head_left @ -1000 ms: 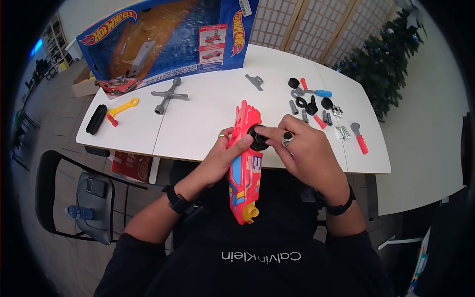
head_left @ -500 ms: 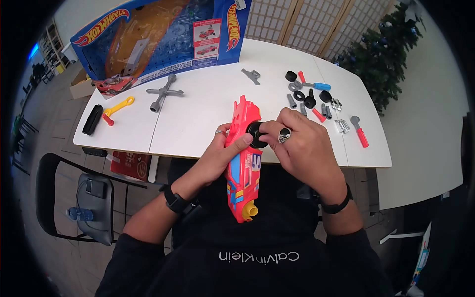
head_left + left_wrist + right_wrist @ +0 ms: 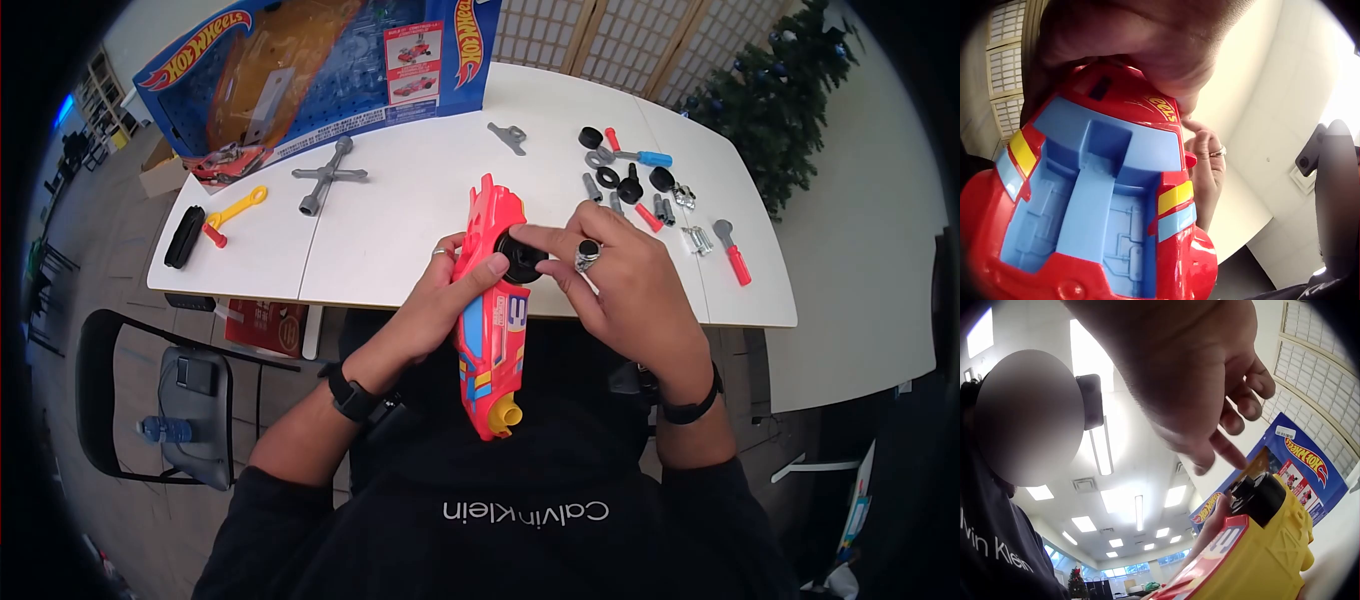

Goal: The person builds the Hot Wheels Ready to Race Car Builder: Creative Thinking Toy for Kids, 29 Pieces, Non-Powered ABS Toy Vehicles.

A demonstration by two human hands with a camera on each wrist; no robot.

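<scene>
My left hand (image 3: pixel 445 300) grips a red toy car (image 3: pixel 487 345) on its side, thumb over the near flank beside a black wheel (image 3: pixel 522 257). Blue seats inside the car (image 3: pixel 1088 206) face the left wrist camera, and its underside (image 3: pixel 1272 550) shows yellow in the right wrist view. Over the wheel, my right hand (image 3: pixel 630 285) has its index finger stretched to the far rim and its thumb beside the near edge. From the right wrist, those two fingertips stand spread apart just above the wheel (image 3: pixel 1260 497), the other fingers loosely bent.
Small parts lie on the white table (image 3: pixel 420 220) at right, among them a blue-handled tool (image 3: pixel 655 159), a red-handled tool (image 3: pixel 738 265) and silver pieces (image 3: pixel 697 240). At left are a grey cross wrench (image 3: pixel 325 176), yellow wrench (image 3: pixel 240 205) and black part (image 3: pixel 184 237). A toy box (image 3: pixel 310 80) stands behind.
My right finger and thumb were gathered at the wheel's centre; they have spread, the index finger now reaching the rim. The left hand keeps its grip on the car.
</scene>
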